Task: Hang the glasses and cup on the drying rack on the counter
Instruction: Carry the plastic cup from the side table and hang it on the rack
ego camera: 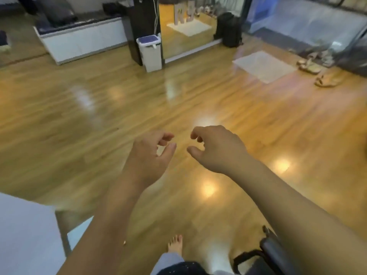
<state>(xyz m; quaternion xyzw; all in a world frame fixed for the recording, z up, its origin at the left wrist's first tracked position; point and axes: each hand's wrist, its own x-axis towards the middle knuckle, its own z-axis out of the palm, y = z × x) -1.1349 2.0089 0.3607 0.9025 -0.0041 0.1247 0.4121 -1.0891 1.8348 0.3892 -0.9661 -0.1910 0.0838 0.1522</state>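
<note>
Both hands hung empty over the wooden floor (99,108), left hand (148,155) and right hand (216,149) with loosely curled, open grips; glasses, cup and drying rack were out of view.

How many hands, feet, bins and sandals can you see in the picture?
Hands: 2, the left hand and the right hand, both empty
Bare foot: 1
White bin: 1
Sandals by the mat: too blurred to count exactly
Glasses, cup, drying rack: 0 in view
Total counted: 4
</note>
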